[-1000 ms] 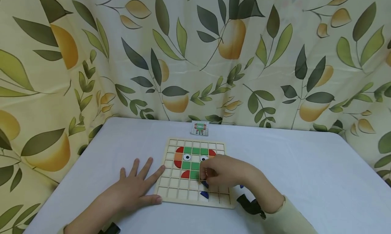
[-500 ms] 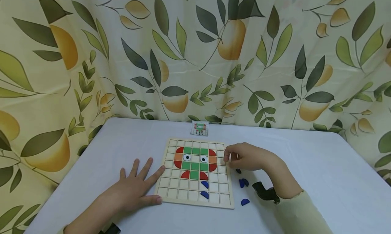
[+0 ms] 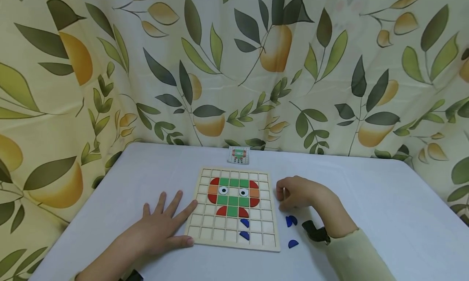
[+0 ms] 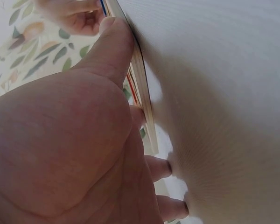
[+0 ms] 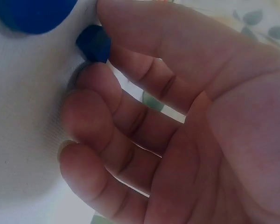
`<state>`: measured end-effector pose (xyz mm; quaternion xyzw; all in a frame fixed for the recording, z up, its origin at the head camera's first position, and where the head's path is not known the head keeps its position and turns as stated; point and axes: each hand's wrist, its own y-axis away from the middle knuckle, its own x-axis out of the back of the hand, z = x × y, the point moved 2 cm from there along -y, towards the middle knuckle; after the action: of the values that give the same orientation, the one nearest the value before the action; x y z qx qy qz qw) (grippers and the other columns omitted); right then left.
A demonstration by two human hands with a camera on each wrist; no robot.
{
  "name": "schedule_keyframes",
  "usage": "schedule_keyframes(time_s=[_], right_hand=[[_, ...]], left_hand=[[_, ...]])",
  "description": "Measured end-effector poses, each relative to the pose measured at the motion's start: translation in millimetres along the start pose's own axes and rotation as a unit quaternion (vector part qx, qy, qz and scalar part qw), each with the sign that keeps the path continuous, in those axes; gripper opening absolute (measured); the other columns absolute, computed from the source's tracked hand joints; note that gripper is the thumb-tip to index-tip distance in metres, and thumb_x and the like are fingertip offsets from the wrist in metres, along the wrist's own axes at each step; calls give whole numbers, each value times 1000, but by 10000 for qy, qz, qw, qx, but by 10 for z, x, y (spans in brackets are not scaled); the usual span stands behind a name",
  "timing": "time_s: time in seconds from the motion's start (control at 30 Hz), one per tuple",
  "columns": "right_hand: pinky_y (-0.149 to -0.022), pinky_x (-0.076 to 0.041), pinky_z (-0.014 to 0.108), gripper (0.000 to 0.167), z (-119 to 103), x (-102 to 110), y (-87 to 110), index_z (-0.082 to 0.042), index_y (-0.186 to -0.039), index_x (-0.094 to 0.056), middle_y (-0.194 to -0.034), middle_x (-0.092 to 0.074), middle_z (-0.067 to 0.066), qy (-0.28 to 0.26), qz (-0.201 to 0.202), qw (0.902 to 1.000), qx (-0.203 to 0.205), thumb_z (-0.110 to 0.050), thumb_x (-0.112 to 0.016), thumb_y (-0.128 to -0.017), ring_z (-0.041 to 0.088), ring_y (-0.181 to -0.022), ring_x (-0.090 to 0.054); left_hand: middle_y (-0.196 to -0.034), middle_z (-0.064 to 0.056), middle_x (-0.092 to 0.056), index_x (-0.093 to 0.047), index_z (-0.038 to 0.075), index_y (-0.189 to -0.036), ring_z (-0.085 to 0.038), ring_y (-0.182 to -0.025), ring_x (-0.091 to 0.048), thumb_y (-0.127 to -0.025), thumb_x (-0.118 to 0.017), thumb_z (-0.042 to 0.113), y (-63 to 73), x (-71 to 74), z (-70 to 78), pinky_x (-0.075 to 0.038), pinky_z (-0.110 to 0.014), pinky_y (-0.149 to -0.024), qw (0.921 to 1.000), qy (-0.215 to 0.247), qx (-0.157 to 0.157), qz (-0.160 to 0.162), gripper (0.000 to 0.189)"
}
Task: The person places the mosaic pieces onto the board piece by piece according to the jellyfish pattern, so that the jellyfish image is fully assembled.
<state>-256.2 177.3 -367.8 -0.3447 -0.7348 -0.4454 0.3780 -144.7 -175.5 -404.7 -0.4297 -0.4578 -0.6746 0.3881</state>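
A wooden grid board lies on the table, bearing a figure of green, red and orange tiles with two round eye pieces. Two blue semicircle tiles rest in its lower cells. My left hand lies spread at the board's left edge, its thumb and forefinger touching that edge. To the right of the board, my right hand has its fingers curled down at the cloth. The right wrist view has a small blue tile pinched between thumb and forefinger, with another blue tile beside it.
Loose blue semicircle tiles lie on the white tablecloth right of the board. A small picture card with a similar figure sits behind the board. A leaf-and-fruit patterned curtain hangs along the table's far edge.
My right hand has left the board, moving right and down onto a blue tile on the cloth. A red tile it covered on the board now shows. My left hand stays put.
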Motion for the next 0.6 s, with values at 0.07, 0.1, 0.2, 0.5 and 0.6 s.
schedule_keyframes(time_s=[0.07, 0.1, 0.2, 0.5, 0.6], right_hand=[[-66, -44, 34, 21, -16, -14, 1, -17, -87, -63, -80, -58, 3, 10, -2, 10000, -53, -16, -82, -80, 20, -79, -53], [-66, -44, 35, 20, -19, -21, 2, -17, -88, -63, -81, -58, 3, 16, -8, 10000, -74, -16, -82, -80, 20, -79, -53], [-66, -44, 35, 20, -25, -33, 1, -18, -88, -63, -81, -58, 3, 7, -16, 10000, -68, -14, -81, -80, 20, -79, -53], [-66, -46, 35, 13, -65, -64, -49, -20, -89, -62, -82, -59, 2, 165, -19, 9999, 42, -13, -72, -85, 20, -79, -54], [-67, -47, 34, 12, -70, -54, -58, -20, -89, -62, -83, -59, 2, 186, 92, 9998, 75, -11, -70, -87, 20, -79, -54]], left_hand=[[-167, -15, -12, -27, 38, -157, -58, -146, -6, -78, -54, 81, 1, -4, -2, -10, -85, -99, 10000, -13, -5, 0, 94], [-167, -15, -12, -27, 39, -157, -58, -146, -6, -78, -54, 81, 1, -7, -3, -10, -85, -99, 10000, -17, 3, -3, 94], [-167, -15, -13, -27, 39, -157, -58, -146, -6, -78, -53, 82, -9, -15, -3, -10, -85, -99, 10000, -38, 1, 11, 94], [-167, -16, -13, -27, 37, -158, -59, -146, -7, -79, -53, 81, -1, -21, -20, -11, -85, -99, 9999, -38, -94, 52, 93], [-167, -16, -13, -27, 37, -157, -59, -146, -6, -79, -54, 80, 1, -20, -20, -10, -85, -99, 10000, -5, -82, 41, 93]])
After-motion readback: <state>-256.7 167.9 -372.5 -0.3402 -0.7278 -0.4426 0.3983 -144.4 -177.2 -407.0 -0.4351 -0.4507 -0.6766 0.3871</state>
